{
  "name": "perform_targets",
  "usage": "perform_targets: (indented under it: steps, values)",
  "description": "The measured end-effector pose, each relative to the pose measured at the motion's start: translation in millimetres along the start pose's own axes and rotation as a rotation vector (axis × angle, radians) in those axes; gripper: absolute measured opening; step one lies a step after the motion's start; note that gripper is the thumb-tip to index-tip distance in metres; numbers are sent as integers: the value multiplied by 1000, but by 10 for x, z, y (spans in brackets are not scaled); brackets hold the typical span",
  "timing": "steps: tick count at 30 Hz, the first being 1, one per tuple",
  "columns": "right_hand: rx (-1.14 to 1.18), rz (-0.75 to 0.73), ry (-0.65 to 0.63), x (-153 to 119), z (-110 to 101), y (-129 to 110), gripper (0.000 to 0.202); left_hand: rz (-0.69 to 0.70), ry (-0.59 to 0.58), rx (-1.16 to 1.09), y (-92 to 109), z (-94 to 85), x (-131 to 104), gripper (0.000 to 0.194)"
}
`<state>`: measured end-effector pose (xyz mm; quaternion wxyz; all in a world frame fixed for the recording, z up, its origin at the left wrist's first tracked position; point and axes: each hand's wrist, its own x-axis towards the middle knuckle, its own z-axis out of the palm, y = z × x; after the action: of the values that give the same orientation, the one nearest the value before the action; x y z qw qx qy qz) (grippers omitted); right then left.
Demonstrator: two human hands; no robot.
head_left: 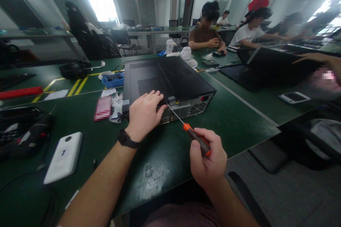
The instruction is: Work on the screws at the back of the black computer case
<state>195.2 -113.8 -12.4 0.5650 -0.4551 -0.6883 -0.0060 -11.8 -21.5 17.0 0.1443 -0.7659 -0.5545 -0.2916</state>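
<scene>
A black desktop computer case (186, 78) lies flat on the green table, its rear panel with ports and fan grille facing me. My left hand (146, 113), with a black watch on the wrist, is closed on the case's rear top edge, fingers above and thumb near the rim. In my right hand (209, 159) is a screwdriver (198, 138) with an orange and dark grey handle, gripped between thumb and fingers. Its shaft slants up and left to the rear edge beside my left thumb. What sits at the tip is too small to make out.
Left of the case are a blue bin (113, 80), a glove (116, 108) and a white device (64, 158) marked 7. A phone (295, 97) and an open black laptop-like panel (269, 64) lie to the right. Co-workers (206, 35) sit across the table; another person's hand reaches in at right.
</scene>
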Motion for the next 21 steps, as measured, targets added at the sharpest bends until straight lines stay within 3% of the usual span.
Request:
perform_targets:
  steps: [10,16,21]
  values:
    - [-36,56,24,-16,4,38,16,0,-7,-3,1,1,-3,30]
    - [-44,-16,40,18,12,2,20,-3,-17,4,4,-3,-3,30]
    - [-59,45,48,-36,16,29,15,-5,-12,3,-6,1,-4,29]
